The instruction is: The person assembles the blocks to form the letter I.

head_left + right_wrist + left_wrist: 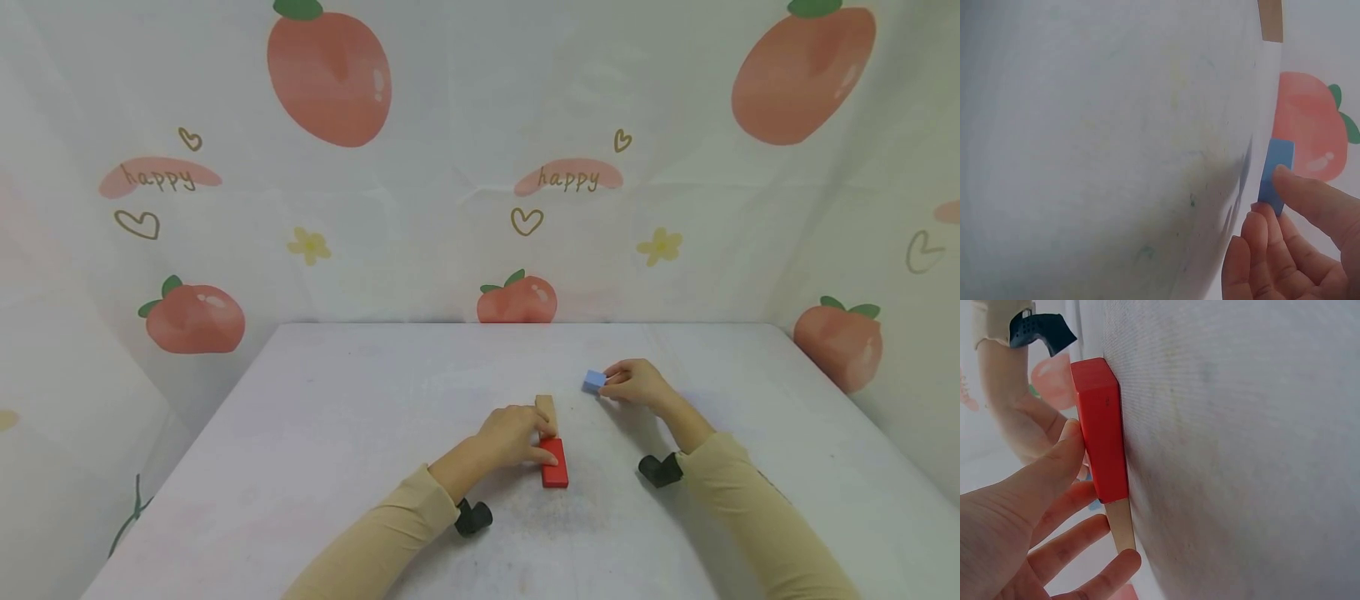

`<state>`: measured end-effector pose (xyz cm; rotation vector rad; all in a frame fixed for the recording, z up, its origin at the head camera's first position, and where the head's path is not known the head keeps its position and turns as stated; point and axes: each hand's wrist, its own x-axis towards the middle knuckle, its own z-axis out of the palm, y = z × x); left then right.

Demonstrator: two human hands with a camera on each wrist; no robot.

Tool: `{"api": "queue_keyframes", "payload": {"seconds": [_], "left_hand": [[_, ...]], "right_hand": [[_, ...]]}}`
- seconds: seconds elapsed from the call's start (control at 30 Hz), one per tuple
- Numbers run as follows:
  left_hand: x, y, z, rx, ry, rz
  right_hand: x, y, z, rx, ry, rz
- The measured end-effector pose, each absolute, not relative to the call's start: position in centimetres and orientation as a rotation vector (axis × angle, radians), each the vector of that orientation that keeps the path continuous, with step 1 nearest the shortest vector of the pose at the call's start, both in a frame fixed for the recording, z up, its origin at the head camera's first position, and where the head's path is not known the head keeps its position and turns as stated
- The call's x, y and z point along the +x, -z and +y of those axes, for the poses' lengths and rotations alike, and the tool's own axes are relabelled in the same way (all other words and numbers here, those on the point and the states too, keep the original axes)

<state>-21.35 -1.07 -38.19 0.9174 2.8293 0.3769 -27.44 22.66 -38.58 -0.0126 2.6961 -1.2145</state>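
A red block (554, 464) lies end to end with a natural wood block (546, 411) on the white table. My left hand (513, 435) is over them, its thumb touching the red block (1100, 434) and its fairly straight fingers at the wood block (1120, 525). Part of the wood block is hidden by those fingers in the head view. Farther back and to the right, my right hand (637, 384) pinches a small blue block (594, 382) between thumb and fingers. The right wrist view shows the thumb across the face of that blue block (1277, 172).
Black wrist mounts (474, 518) stick out below both sleeves, close to the table top (360, 400). A white cloth (420, 250) printed with peaches hangs behind the table's back edge.
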Motion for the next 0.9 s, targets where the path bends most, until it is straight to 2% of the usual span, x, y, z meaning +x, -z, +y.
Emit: {"api": "queue_keyframes", "payload": {"seconds": [0.5,0.9], "left_hand": [[-21.3,38.1,-1.1,0.91,-0.404,2.816],[-21.4,38.2,-1.1,0.909,-0.383,2.815]], "right_hand": [[-27.9,38.6,21.6,-0.084,1.223,2.697],[-28.0,38.3,20.6,-0.034,1.181,2.697]]}}
